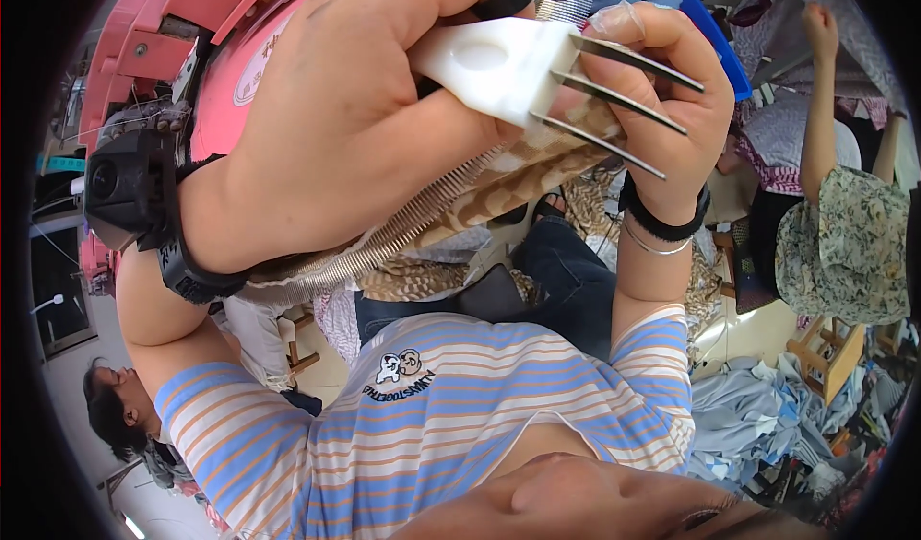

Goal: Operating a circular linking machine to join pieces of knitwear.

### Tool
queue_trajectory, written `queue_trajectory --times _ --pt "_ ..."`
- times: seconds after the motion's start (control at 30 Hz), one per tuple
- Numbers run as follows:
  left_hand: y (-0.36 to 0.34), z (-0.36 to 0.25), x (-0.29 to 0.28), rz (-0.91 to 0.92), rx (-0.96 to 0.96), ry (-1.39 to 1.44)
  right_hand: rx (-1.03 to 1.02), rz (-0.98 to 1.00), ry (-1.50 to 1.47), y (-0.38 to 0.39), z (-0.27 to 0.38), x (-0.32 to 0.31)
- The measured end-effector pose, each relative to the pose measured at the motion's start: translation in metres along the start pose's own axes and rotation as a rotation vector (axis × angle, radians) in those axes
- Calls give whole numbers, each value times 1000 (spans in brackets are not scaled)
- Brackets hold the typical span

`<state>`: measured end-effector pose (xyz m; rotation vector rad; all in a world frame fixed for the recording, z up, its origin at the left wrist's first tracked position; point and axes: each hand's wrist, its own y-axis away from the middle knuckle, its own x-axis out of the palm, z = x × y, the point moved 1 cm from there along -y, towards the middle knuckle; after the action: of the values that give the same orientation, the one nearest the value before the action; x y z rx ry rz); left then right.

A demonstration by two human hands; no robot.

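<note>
My left hand (pixel 326 128), at the upper middle, is closed round a white-handled three-pronged tool (pixel 508 65). Its long metal prongs point right, in front of my right hand (pixel 672 108). The fingers of that hand are curled against a brown and tan patterned fabric (pixel 518 180), with clear tape round one fingertip. The fabric runs along a curved row of fine metal points (pixel 413 209) below my left hand. My left palm and the tool's grip end are partly hidden by my own fingers.
A pink machine (pixel 230 89) stands at the upper left. The rim of a blue bin (pixel 715 36) shows beyond my right hand. Piles of cloth (pixel 748 406) and a wooden stool (pixel 825 358) are at the right. Other people sit or stand at both sides.
</note>
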<state>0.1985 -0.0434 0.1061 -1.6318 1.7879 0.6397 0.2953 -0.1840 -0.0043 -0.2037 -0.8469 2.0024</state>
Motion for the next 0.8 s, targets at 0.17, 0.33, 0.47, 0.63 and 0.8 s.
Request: queue_trajectory --times 0.17,0.33,0.47,0.63,0.8 --pt "-10 -4 1 12 -115 114 52 5 -38 2 -1 -2" --pt "-11 -12 -2 -43 -4 -93 -54 -10 -87 0 -7 -2" --pt "-18 -20 -7 30 5 -346 -73 3 -93 0 -14 -7" --pt "-14 -9 8 -127 25 -70 -44 34 -100 2 -17 -7" --pt "-21 -12 6 -130 -73 -95 -139 -3 -32 -4 -27 -9"
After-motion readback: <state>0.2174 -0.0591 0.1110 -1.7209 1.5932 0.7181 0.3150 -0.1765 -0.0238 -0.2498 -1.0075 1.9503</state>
